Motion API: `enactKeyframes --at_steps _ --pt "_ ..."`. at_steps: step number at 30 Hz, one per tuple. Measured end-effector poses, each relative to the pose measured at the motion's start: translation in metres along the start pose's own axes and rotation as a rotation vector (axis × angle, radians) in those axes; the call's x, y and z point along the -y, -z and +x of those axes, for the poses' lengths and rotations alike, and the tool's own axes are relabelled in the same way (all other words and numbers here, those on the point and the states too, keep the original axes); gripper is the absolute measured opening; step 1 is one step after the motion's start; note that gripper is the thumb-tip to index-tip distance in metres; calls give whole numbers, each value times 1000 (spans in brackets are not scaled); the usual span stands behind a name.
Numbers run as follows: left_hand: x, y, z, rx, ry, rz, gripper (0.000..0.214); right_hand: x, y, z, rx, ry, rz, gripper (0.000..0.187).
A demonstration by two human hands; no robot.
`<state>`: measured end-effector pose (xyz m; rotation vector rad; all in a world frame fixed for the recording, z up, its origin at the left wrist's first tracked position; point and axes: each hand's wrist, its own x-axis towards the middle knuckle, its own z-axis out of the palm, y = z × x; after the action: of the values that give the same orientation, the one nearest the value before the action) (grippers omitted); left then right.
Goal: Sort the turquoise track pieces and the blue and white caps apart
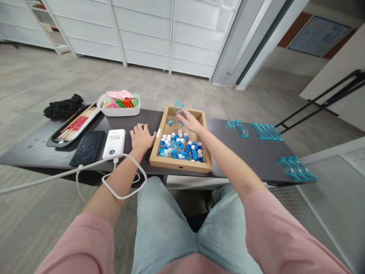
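Observation:
My left hand (142,137) lies palm down on the dark table, fingers spread, with the thumb against the left wall of a shallow cardboard box (209,155). My right hand (188,121) is over the far part of this box, its fingers closed on a clear plastic piece with teal ends (179,109). Another teal-and-clear piece (172,121) lies below it in the box. Blue and white hexagonal pieces (182,146) are heaped in the near half, mixed with some clear pieces.
Teal-edged clear pieces (266,131) stand in groups on the right, others (296,168) near the table's corner. On the left are a white power bank (115,140) with a looping cable, a phone (88,147), a black tray (54,140), a white bin (121,111) and black cloth (64,107).

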<state>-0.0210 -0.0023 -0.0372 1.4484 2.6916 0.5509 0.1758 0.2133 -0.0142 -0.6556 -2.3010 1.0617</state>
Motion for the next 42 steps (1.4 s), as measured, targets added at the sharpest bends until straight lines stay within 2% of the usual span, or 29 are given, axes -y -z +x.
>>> enactKeyframes --at_steps 3,7,13,17,20,24,27,30,37,42 --pt "0 4 -2 13 7 17 73 0 12 -12 -39 -69 318 52" --pt "1 10 -4 63 -26 8 77 2 47 -61 -137 -124 400 52" --pt "0 13 -1 98 -2 78 77 -16 127 -173 -287 -205 190 80" --pt "1 11 2 112 30 132 77 -44 174 -246 -386 -354 85 76" --pt "5 7 7 139 39 157 85 -58 194 -294 -380 -475 -53 62" --pt "11 0 14 110 81 187 92 -64 206 -341 -256 -525 -215 59" --pt "10 0 14 106 78 171 101 -65 211 -360 -217 -516 -239 59" --pt "5 4 9 120 94 163 107 -68 216 -369 -220 -505 -324 50" --pt "-1 6 3 71 106 103 106 -73 230 -376 -145 -559 -591 41" --pt "2 5 6 69 90 89 104 -65 221 -372 -181 -596 -739 42"
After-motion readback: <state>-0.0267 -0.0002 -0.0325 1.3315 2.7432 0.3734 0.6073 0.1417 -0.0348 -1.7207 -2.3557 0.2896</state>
